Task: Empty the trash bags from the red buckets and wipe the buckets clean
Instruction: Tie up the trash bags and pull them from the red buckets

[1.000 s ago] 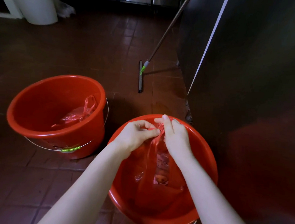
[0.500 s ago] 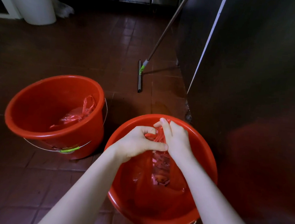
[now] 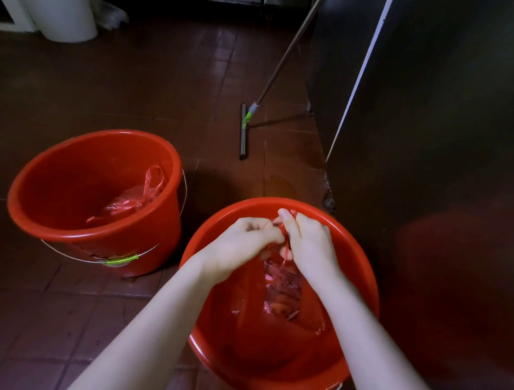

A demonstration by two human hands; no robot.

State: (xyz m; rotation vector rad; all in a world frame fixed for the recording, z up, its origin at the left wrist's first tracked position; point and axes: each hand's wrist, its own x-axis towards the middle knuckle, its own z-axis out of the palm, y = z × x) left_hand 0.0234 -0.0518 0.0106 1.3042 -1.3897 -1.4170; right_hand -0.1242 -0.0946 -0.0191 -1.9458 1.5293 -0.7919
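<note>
Two red buckets stand on the brown tile floor. Over the near bucket (image 3: 362, 283), both my hands meet at the top of a thin red trash bag (image 3: 282, 292) that hangs down inside it. My left hand (image 3: 239, 245) pinches the bag's gathered handles, and my right hand (image 3: 310, 242) grips them from the other side. Some scraps show through the bag's lower part. The left bucket (image 3: 62, 225) holds a second tied red trash bag (image 3: 132, 200) lying at its bottom, with a wire handle hanging down its front.
A floor squeegee (image 3: 244, 132) with a long pole leans against a tall steel cabinet (image 3: 437, 147) on the right, close to the near bucket. A white bin (image 3: 61, 4) stands at the far left, with steel units along the back wall.
My hands have closed in tighter on the bag's handles and shifted slightly, with the left thumb and fingers now pressed against the right hand. The buckets have not moved.
</note>
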